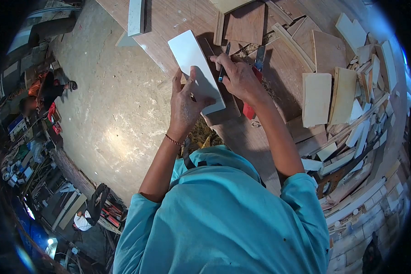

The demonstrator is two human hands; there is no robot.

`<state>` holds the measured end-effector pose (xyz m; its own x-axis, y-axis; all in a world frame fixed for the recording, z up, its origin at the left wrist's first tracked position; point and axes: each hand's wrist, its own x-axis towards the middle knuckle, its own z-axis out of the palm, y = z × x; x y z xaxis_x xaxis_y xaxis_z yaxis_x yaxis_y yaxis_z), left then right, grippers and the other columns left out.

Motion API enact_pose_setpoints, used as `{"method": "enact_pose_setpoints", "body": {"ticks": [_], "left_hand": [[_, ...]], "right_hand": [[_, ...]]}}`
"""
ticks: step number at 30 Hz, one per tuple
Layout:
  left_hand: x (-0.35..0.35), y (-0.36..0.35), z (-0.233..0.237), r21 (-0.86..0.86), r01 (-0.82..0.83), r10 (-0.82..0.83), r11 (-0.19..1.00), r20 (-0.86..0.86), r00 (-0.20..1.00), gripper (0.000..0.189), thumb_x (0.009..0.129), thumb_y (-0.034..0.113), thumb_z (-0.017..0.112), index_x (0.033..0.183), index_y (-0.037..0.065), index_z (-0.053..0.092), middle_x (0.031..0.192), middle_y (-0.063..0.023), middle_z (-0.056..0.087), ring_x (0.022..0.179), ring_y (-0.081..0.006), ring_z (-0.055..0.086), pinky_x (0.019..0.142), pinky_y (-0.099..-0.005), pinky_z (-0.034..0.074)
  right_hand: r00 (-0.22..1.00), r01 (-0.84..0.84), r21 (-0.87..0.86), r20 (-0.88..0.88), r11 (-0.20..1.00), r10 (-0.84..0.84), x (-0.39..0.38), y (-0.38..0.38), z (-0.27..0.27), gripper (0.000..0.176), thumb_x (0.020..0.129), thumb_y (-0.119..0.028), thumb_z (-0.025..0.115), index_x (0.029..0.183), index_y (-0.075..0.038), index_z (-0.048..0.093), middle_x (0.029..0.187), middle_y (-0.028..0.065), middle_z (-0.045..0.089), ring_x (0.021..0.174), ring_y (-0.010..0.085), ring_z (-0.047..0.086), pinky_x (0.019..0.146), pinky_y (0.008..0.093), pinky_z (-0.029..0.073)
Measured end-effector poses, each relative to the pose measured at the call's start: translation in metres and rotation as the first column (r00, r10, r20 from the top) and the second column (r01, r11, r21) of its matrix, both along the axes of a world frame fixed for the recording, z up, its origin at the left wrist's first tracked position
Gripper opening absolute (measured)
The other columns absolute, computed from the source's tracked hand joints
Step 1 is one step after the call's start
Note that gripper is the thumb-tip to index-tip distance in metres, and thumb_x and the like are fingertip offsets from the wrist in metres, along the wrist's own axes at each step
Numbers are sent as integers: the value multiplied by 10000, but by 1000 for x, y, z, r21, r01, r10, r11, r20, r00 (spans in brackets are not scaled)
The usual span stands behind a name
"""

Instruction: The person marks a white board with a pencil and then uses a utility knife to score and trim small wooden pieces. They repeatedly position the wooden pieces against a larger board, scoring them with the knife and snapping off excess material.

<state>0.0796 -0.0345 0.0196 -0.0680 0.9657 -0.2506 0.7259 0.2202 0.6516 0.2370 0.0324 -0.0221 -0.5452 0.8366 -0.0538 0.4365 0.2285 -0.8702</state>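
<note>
A white rectangular board (pixel 195 68) lies tilted over the near edge of the wooden worktable (pixel 178 18). My left hand (pixel 186 102) grips its lower left part, with the thumb and fingers spread over its face and edge. To the right of the board, my right hand (pixel 236 75) holds a dark pen (pixel 223 68) between closed fingers, its upper end pointing away from me. Beside and partly beneath my right wrist is a tool with a red handle (pixel 249 111) and a dark blade (pixel 260 57).
Wood panels and offcuts (pixel 317 99) are heaped on the right. Another white strip (pixel 136 17) rests at the table's far left. Two other people are at the left, one in orange (pixel 36 86) and one in a white top (pixel 82 221), beside clutter.
</note>
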Motion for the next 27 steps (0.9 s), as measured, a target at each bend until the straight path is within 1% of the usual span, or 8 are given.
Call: {"method": "enact_pose_setpoints", "body": {"ticks": [5, 12, 15, 17, 18, 20, 21, 27], "left_hand": [[1, 1, 4, -35, -31, 32, 999, 5, 999, 857, 496, 118, 804, 1260, 82, 417, 1290, -206, 294, 1002, -311, 528, 796, -357, 496], [0, 0, 2, -24, -20, 20, 1000, -6, 1000, 866, 498, 141, 807, 1266, 85, 412, 1292, -220, 289, 1018, -320, 519, 807, -362, 489], [0, 0, 1, -43, -31, 30, 999, -39, 999, 870, 498, 150, 808, 1269, 89, 411, 1300, -225, 279, 1032, -324, 509, 816, -362, 484], [0, 0, 0, -42, -29, 28, 999, -14, 1000, 872, 497, 156, 809, 1269, 88, 409, 1303, -226, 276, 1036, -325, 507, 820, -361, 482], [-1, -1, 0, -39, -32, 33, 999, 10, 999, 875, 497, 162, 810, 1270, 87, 408, 1306, -226, 273, 1041, -325, 504, 824, -361, 480], [-1, 0, 1, -52, -32, 33, 998, 14, 999, 875, 498, 166, 810, 1271, 86, 408, 1305, -222, 276, 1041, -325, 503, 821, -362, 482], [0, 0, 1, -62, -37, 38, 997, 17, 999, 875, 499, 170, 810, 1271, 84, 407, 1304, -218, 279, 1042, -325, 502, 818, -364, 483], [1, 0, 2, -72, -45, 47, 996, 25, 999, 853, 520, 136, 800, 1273, 84, 403, 1311, -209, 274, 1040, -308, 506, 806, -350, 499]], "right_hand": [[984, -57, -68, 166, 996, 67, -3, 6, -1, 487, 676, 70, 572, 1104, -72, 387, 980, 160, 580, 832, 363, 575, 717, 433, 466], [989, -45, -56, 141, 997, 52, -2, 6, 4, 481, 681, 63, 578, 1103, -70, 389, 958, 165, 584, 808, 362, 579, 695, 429, 472], [999, 21, -67, 43, 998, -18, 3, 0, 14, 448, 682, 63, 594, 1074, -65, 420, 942, 139, 596, 815, 313, 599, 674, 394, 483], [895, 349, 3, -297, 937, -332, 4, -9, 12, 195, 785, -69, 583, 895, -51, 423, 802, 101, 609, 740, 263, 605, 607, 369, 473], [894, 352, 1, -296, 936, -336, 6, -15, 13, 195, 785, -69, 583, 895, -51, 423, 802, 101, 609, 740, 263, 605, 607, 369, 473], [682, 287, -469, -512, 835, -522, 11, -25, 14, 178, 858, -200, 541, 881, -46, 455, 811, 64, 622, 647, 133, 560, 596, 259, 451], [500, 198, -648, -578, 735, -644, 6, -33, 9, 250, 903, -297, 457, 878, -48, 471, 768, 38, 609, 600, 59, 473, 576, 185, 397], [550, 344, -691, -400, 636, -733, 2, -63, 9, 277, 915, -270, 433, 897, -21, 552, 693, 35, 577, 574, 53, 460, 516, 196, 380]]}}
